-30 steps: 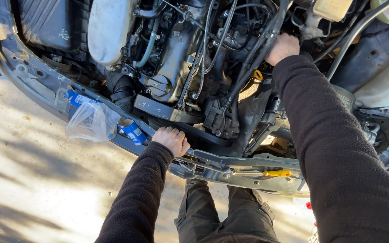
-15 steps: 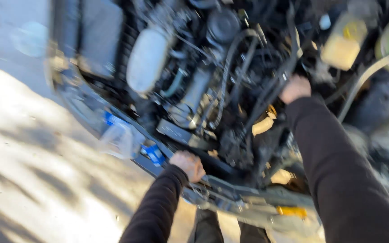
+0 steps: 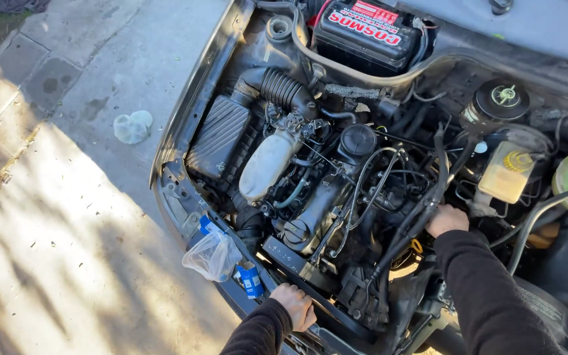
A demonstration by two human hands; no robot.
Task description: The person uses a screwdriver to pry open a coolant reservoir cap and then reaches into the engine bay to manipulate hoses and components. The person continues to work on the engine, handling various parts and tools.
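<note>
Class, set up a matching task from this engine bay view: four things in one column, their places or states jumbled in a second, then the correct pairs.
Things:
1 left hand
2 right hand
3 clear plastic bag
4 battery

Places or states:
a at the far edge of the bay
b grips a black hose
c rests on the front crossmember
d hangs over the front edge

Pairs: 1-c, 2-b, 3-d, 4-a

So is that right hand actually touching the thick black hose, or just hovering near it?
Touching. The head view shows the right hand closed around the black hose in the engine bay, its fingers wrapped over it with no gap visible.
</note>
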